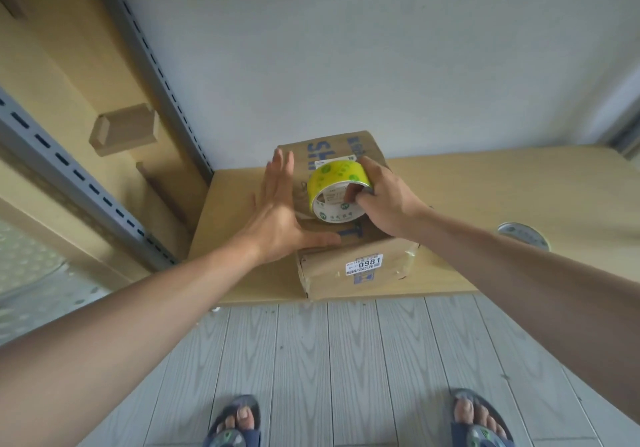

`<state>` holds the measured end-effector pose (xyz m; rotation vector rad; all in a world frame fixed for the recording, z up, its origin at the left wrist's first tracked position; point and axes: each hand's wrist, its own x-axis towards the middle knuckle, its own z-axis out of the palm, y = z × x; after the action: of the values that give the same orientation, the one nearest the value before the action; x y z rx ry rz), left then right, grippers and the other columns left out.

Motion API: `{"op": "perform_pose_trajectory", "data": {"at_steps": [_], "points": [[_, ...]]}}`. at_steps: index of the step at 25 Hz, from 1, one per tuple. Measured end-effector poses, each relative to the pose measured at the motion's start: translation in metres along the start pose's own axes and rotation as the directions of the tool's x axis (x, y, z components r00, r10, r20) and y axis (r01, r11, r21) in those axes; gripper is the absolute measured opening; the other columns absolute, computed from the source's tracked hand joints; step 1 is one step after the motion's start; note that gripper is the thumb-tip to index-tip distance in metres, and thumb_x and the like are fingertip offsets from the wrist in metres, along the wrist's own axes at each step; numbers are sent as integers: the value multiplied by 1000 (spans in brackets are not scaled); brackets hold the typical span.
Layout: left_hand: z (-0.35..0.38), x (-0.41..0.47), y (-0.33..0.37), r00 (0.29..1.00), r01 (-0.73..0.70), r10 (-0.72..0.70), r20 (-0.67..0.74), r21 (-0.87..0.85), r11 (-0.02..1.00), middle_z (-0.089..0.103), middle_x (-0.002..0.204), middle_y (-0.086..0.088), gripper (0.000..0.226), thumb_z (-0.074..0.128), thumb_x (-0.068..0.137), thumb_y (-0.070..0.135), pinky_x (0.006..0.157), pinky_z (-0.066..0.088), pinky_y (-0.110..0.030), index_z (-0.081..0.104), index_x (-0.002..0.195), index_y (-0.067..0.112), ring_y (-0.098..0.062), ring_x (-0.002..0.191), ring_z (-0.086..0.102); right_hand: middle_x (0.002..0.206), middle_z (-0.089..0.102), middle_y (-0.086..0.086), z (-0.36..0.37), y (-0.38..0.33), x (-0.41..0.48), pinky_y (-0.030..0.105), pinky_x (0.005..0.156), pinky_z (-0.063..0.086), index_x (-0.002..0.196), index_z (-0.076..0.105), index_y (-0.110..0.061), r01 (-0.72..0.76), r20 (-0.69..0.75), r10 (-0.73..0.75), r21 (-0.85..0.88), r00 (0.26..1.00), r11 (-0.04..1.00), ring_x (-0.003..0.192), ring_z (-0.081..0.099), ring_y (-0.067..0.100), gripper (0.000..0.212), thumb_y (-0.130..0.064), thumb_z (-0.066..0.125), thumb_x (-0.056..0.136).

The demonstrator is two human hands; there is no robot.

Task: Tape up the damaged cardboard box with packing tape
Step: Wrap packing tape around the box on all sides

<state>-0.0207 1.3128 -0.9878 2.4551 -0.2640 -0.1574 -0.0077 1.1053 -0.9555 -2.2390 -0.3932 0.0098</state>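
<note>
**Tape roll held over a cardboard box, one hand bracing the top**

This is the person's own view, looking down. Nearest are two feet in sandals (235, 422) on a grey plank floor (346, 360). Just beyond, the cardboard box (325, 273) sits at the front edge of a tan surface (502, 183). Its near face is creased and carries a white label (364, 263). The box's long axis runs straight away from the person, toward the wall.

The left hand (277, 211) lies flat on the left side of the box top. Its fingers are straight and together, pointing away, and the thumb is spread along the near edge. It seems to be steadying the box.

Just to its right, the right hand (384, 200) grips the roll of packing tape (337, 183), which is yellow-green with a white core. The fingertips hook inside the core. The roll sits over the middle of the top, with its open core tilted toward the person. Whether it touches the cardboard cannot be told, and no free tape end shows.

The coming move likely turns on drawing a strip along that long axis. The right hand already holds the roll, and the left is just beside it to catch the end.

Farther right, well apart, a second roll (523, 236) lies flat on the surface.
</note>
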Motion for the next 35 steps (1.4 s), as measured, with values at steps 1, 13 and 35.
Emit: {"op": "perform_pose_trajectory", "data": {"at_steps": [1,13,35], "points": [[-1,8,0,998,-48,46,42,38,998,-24,167,4,158,60,39,100,122,-6,-56,-15,159,30,-12,152,-25,104,60,1,-1,1,0,28,71,37,116,53,-25,4,-2,-4,-6,1000,1000,95,56,25,35,-3,50,89],[-10,27,-2,975,-110,73,209,172,979,-20,167,10,167,49,33,107,125,-6,-35,-7,162,17,-5,150,-27,81,60,1,-104,26,-10,33,56,45,106,57,-26,92,17,-95,-477,995,874,72,56,28,35,-3,56,79],[18,46,15,972,209,-217,-94,-92,974,30,161,-2,63,26,103,62,105,40,-42,14,159,36,-28,139,45,88,57,2,-37,133,-21,34,59,42,98,42,-28,-170,78,227,-443,971,880,77,53,27,36,5,40,83]]}}
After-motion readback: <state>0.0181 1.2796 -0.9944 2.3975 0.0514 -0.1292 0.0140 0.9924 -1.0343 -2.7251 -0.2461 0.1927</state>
